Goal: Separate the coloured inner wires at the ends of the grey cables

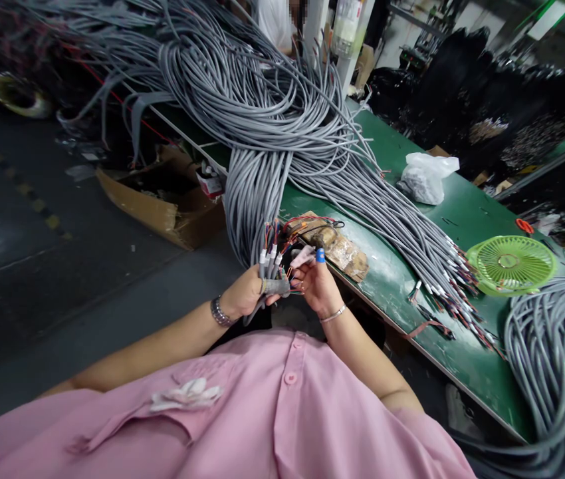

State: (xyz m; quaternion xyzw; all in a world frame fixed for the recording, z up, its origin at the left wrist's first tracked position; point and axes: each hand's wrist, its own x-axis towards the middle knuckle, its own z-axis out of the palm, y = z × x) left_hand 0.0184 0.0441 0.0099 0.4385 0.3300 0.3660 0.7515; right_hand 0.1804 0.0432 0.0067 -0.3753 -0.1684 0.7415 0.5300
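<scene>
Grey cables [262, 271] in left hand [244, 293] — table edge [429, 351] near, floor [113, 293] leftward

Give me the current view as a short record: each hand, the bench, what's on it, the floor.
Left hand: closed around grey cables
Right hand: fingers at coloured wires, thumb raised in a blue wrap; grip unclear
Bench: green table
On bench: large cable pile, green fan, white plastic bag
Floor: open cardboard box

Hands [246, 293] at grey cable ends [263, 269] — coloured wires [276, 230], green table [387, 293], green fan [509, 265]
</scene>
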